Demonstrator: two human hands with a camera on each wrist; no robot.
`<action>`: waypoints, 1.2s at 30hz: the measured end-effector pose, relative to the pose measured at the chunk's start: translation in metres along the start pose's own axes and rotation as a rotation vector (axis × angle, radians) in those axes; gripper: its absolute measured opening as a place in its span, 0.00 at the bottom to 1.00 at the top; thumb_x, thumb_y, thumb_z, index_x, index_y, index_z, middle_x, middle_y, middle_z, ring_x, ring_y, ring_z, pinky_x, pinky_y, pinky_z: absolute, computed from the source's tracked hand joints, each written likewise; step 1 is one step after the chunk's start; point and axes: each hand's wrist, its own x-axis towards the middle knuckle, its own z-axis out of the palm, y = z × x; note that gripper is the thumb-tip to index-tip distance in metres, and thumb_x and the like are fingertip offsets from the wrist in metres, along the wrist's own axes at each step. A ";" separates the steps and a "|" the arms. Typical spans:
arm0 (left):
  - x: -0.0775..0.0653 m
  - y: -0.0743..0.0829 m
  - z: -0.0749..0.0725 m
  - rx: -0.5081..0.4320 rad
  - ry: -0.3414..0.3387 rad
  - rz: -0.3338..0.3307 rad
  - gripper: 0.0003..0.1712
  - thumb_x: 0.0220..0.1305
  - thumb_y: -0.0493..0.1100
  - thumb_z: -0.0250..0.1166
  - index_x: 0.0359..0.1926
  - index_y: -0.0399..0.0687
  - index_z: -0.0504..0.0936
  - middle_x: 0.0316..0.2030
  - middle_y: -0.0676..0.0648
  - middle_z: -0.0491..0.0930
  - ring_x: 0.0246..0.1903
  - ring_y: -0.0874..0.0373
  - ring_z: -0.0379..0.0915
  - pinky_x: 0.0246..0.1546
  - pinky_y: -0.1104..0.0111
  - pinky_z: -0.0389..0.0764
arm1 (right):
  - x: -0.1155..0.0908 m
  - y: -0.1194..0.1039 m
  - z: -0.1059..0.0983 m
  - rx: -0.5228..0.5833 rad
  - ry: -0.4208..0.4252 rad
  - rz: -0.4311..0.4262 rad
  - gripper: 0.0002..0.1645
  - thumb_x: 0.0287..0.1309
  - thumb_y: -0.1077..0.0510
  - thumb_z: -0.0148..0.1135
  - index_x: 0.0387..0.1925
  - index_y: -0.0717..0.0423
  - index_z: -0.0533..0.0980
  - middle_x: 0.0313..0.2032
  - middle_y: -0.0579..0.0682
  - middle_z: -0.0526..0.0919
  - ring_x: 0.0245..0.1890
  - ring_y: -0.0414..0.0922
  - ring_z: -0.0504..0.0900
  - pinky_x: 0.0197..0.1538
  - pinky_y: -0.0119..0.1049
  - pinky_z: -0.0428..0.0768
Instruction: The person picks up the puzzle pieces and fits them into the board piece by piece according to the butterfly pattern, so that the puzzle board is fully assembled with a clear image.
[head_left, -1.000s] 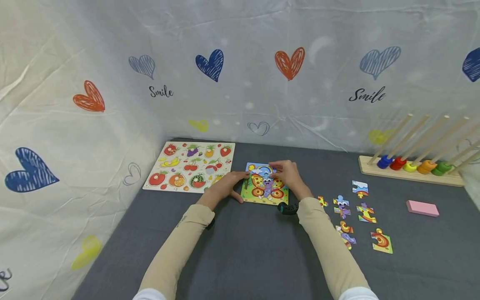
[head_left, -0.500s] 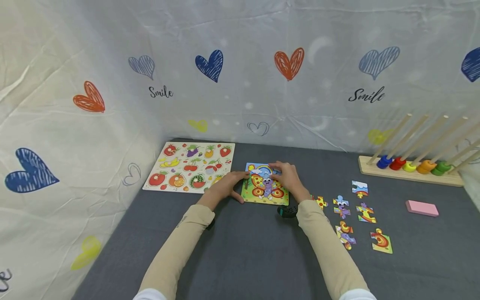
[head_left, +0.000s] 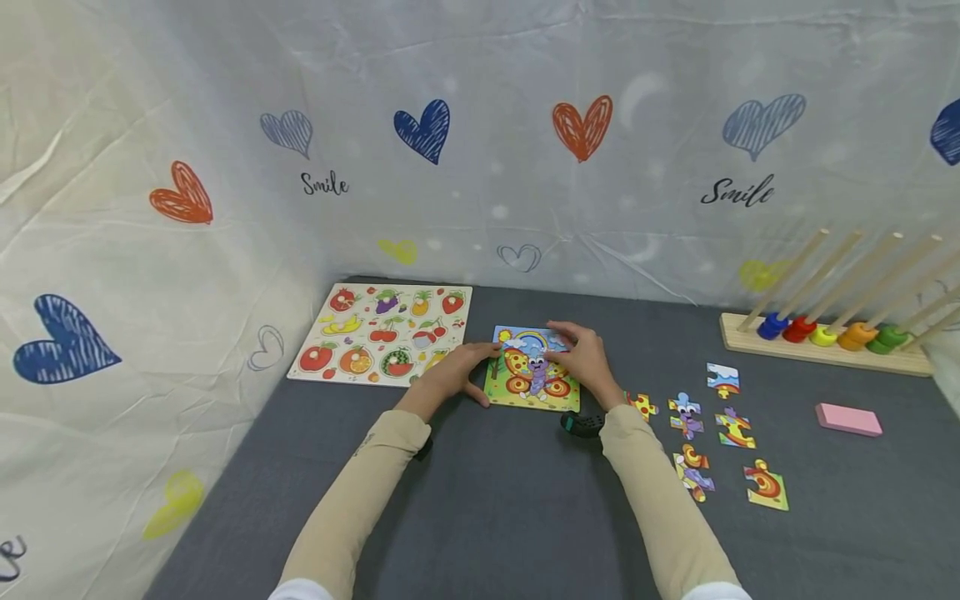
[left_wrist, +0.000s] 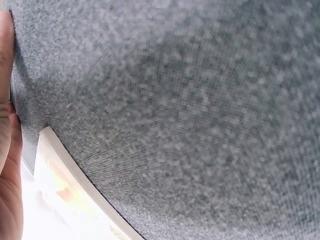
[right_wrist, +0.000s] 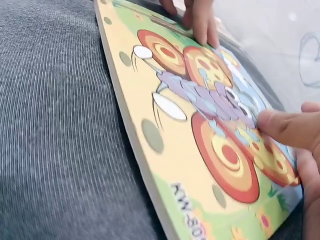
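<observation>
A square picture board [head_left: 532, 379] printed with a butterfly lies flat on the dark cloth in the head view. My left hand [head_left: 448, 375] rests at its left side, fingertips touching the board near the upper left edge, thumb by the lower left. In the right wrist view those left fingers [right_wrist: 202, 22] reach down onto the board's far edge. My right hand [head_left: 585, 354] lies over the upper right corner. Its straight thumb [right_wrist: 282, 122] touches the printed picture, while the other fingers are at the board's edge, partly hidden.
A fruit puzzle board [head_left: 378, 335] lies left of the hands. On the right are several loose jigsaw pieces [head_left: 767, 487], a pink block [head_left: 847, 419] and a wooden peg stand [head_left: 825, 346] with coloured rings. A patterned sheet [head_left: 487, 192] hangs behind.
My right hand has shifted slightly to the right across the board's upper right corner, uncovering more of the picture. The left hand and the board keep their places.
</observation>
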 end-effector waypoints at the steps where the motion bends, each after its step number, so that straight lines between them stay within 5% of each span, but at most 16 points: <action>1: 0.000 0.000 0.000 0.000 0.004 0.001 0.49 0.41 0.48 0.79 0.63 0.32 0.69 0.64 0.35 0.67 0.63 0.42 0.63 0.64 0.56 0.66 | 0.000 0.001 -0.001 0.017 0.005 0.002 0.27 0.50 0.67 0.71 0.55 0.63 0.77 0.56 0.61 0.78 0.57 0.53 0.77 0.55 0.41 0.78; 12: 0.002 0.001 0.002 -0.040 -0.004 -0.030 0.54 0.40 0.48 0.80 0.65 0.32 0.65 0.59 0.38 0.73 0.63 0.44 0.65 0.65 0.57 0.65 | 0.001 0.005 0.001 -0.085 0.096 -0.046 0.15 0.51 0.65 0.71 0.43 0.64 0.82 0.42 0.60 0.85 0.45 0.53 0.83 0.50 0.46 0.80; 22: -0.002 0.004 0.000 -0.053 0.004 0.008 0.42 0.42 0.45 0.78 0.57 0.31 0.71 0.65 0.34 0.65 0.64 0.41 0.62 0.65 0.55 0.65 | 0.003 0.002 0.005 -0.077 0.060 0.016 0.21 0.49 0.63 0.73 0.46 0.63 0.80 0.45 0.61 0.83 0.48 0.53 0.82 0.49 0.44 0.81; 36: -0.001 0.002 0.002 0.004 -0.010 0.001 0.40 0.43 0.48 0.78 0.54 0.33 0.73 0.66 0.35 0.64 0.65 0.41 0.60 0.65 0.55 0.64 | -0.001 -0.003 0.010 -0.117 0.090 0.028 0.20 0.51 0.62 0.72 0.47 0.63 0.79 0.45 0.60 0.83 0.47 0.53 0.81 0.51 0.45 0.80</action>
